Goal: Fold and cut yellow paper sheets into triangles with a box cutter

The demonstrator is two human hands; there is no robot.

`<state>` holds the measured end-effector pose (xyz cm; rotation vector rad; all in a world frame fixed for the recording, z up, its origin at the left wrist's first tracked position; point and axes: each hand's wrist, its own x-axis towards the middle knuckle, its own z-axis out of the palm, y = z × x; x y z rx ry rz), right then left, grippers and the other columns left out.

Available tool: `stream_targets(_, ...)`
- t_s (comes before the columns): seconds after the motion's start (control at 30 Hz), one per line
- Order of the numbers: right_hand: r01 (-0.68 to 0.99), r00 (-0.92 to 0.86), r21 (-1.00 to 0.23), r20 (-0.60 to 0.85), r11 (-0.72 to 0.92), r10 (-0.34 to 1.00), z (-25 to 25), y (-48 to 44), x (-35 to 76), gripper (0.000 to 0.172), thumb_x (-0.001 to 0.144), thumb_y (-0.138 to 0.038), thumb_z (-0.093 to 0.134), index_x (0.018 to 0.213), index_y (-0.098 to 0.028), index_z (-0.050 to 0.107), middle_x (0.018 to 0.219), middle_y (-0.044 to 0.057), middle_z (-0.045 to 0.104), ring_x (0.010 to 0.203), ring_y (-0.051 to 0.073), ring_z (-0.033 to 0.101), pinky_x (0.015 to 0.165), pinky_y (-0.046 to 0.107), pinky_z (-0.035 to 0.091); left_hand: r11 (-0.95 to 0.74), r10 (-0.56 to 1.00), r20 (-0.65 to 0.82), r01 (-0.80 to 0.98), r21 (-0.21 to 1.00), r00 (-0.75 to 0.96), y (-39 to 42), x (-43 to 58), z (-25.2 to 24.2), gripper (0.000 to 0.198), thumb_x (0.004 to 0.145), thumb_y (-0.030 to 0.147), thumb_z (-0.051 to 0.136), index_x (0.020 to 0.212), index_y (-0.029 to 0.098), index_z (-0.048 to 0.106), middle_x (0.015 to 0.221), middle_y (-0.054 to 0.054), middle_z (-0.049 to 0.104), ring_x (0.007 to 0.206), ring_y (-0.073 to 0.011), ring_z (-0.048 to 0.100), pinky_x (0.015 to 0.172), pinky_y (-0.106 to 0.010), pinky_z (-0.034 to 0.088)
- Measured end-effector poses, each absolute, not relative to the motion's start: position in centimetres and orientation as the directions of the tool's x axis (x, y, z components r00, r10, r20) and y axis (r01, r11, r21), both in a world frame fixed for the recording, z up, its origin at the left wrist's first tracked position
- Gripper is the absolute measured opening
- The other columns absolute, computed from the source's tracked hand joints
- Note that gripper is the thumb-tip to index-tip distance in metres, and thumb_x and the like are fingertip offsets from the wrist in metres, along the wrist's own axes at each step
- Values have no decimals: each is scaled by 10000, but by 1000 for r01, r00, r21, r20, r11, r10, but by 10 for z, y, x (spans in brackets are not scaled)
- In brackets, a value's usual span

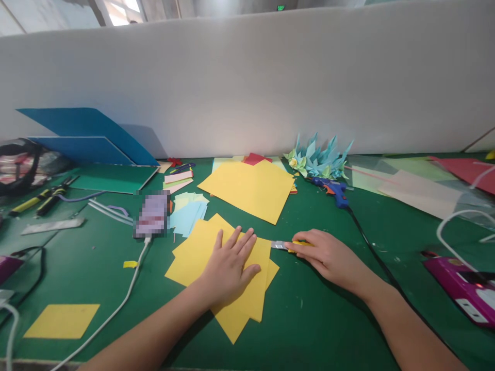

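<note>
Several yellow paper sheets (pixel 247 301) lie fanned over one another on the green table in front of me. My left hand (pixel 232 260) rests flat on the top sheet, fingers spread. My right hand (pixel 323 257) grips a yellow utility knife (pixel 296 246), its metal blade pointing left. The blade tip meets the right edge of the yellow sheets; whether it lies under or against the paper I cannot tell. Farther back, a larger yellow sheet (pixel 251 188) covers other coloured paper. A small yellow rectangle (pixel 62 321) lies alone at the front left.
A blue glue gun (pixel 334 190) with a black cord sits beside folded teal paper pieces (pixel 319 157). Left of the sheets are light-blue papers (pixel 191 214) and a phone (pixel 152 214) on a white cable. At right is a magenta power strip (pixel 460 288); yellow-handled pliers (pixel 48 201) lie far left.
</note>
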<state>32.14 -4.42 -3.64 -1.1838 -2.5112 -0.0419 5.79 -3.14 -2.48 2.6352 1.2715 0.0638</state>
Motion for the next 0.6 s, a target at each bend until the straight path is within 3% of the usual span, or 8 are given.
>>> stream_targets(0.27,722,-625,-76,356,688,695,-35,-47,324,347,965,-213,342,1130,-228,647,1000,113,653,838,204,582,694,333,472,-688,687,-91,685,239,721,-31,53,-16,611,939,573,180,1457,254,246,1519,-17,256,1420,-285,148,1125,-605,67)
stream_targets(0.6,712,-624,-116,345,692,701,-37,-44,325,345,964,-208,349,1140,-218,645,1002,118,655,821,198,581,676,327,484,-682,686,-107,687,252,720,-32,53,-16,623,936,585,173,1459,254,244,1524,-19,231,1424,-274,131,1132,-583,15)
